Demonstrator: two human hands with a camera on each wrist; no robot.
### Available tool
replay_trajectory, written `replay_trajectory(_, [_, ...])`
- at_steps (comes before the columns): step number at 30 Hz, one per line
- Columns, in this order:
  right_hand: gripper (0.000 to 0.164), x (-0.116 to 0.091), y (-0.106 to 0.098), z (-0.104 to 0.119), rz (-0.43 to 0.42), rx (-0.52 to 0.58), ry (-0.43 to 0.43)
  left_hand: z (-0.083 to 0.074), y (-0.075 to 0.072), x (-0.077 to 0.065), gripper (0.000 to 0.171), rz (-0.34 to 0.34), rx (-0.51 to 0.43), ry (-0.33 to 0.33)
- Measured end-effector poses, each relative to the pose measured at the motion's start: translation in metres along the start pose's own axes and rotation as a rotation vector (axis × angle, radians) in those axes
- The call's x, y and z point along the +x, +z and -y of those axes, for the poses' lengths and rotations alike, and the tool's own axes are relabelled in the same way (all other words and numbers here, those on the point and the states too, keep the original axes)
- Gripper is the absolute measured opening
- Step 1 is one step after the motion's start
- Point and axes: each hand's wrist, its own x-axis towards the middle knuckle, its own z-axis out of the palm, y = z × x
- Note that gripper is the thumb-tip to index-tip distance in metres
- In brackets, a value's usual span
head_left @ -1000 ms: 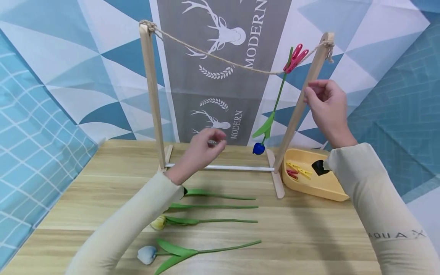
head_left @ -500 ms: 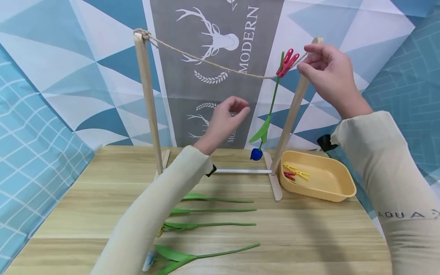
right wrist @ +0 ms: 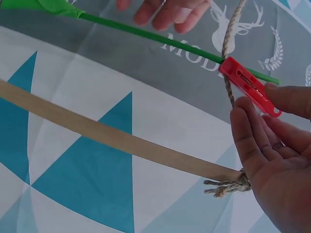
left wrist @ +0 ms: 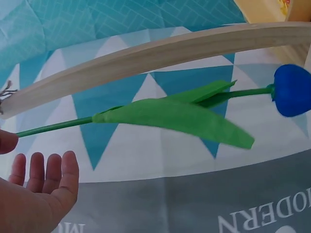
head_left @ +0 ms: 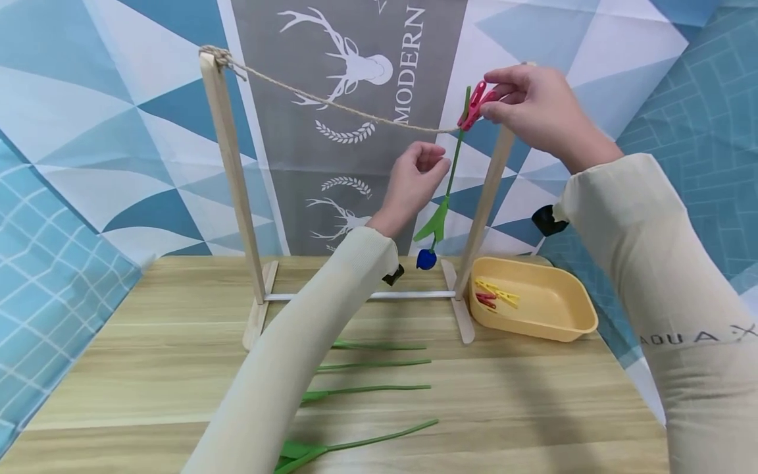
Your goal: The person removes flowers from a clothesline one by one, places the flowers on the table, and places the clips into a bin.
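A blue artificial tulip (head_left: 426, 259) hangs flower-down from a twine line (head_left: 337, 105), its green stem clipped by a red clothespin (head_left: 474, 106). My right hand (head_left: 535, 108) holds the clothespin's handle end between thumb and fingers; in the right wrist view the thumb lies on the red clothespin (right wrist: 250, 87). My left hand (head_left: 414, 178) is just left of the stem, fingers loosely bent and holding nothing. In the left wrist view its thumb tip overlaps the stem (left wrist: 53, 127), with the blue flower (left wrist: 294, 91) at the far end.
Two wooden posts (head_left: 233, 178) carry the line, joined low down by a white rod (head_left: 414, 295). A yellow tray (head_left: 551, 322) at right holds red and yellow clothespins (head_left: 497, 294). Several green tulip stems (head_left: 385, 437) lie on the table, partly hidden by my left sleeve (head_left: 308, 342).
My right hand has risen and moved left from beside the right post to the red clothespin. My left hand has moved up and right, close to the tulip's stem.
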Motion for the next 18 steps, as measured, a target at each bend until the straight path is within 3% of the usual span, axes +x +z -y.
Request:
replay_trajectory(11, [0.052,0.007,-0.001,0.000,0.008,0.074,0.029,0.011,0.006,0.004,0.023,0.018,-0.066,-0.003])
replay_trajectory(18, [0.052,0.007,-0.001,-0.004,-0.005,0.128,0.014,0.012,0.008,0.007,0.022,0.032,-0.090,0.095])
